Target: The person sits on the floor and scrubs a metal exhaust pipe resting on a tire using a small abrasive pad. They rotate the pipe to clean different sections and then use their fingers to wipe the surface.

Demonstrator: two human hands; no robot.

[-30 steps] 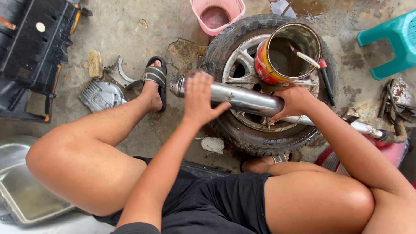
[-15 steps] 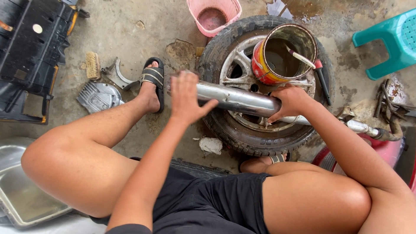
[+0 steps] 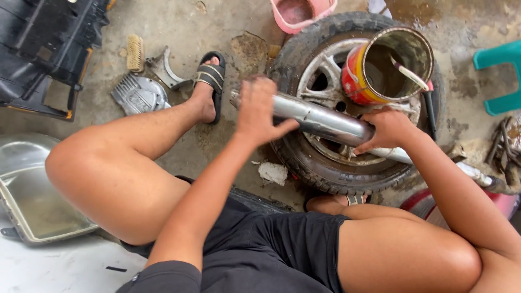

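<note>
At one o'clock a red and yellow labelled can [image 3: 388,68] stands on the wheel [image 3: 347,108], holding murky liquid and a brush [image 3: 411,76] leaning inside. Your left hand [image 3: 259,111] reaches forward from six o'clock, palm down and fingers curled over the near end of the chrome exhaust pipe [image 3: 317,118], thumb pointing right along it. Your right hand [image 3: 386,130] comes in from four o'clock and clasps the pipe where it narrows. The pipe lies across the wheel, left to right. A pink bucket [image 3: 301,12] sits at twelve o'clock, and a metal tray [image 3: 32,195] with cloudy liquid at eight.
</note>
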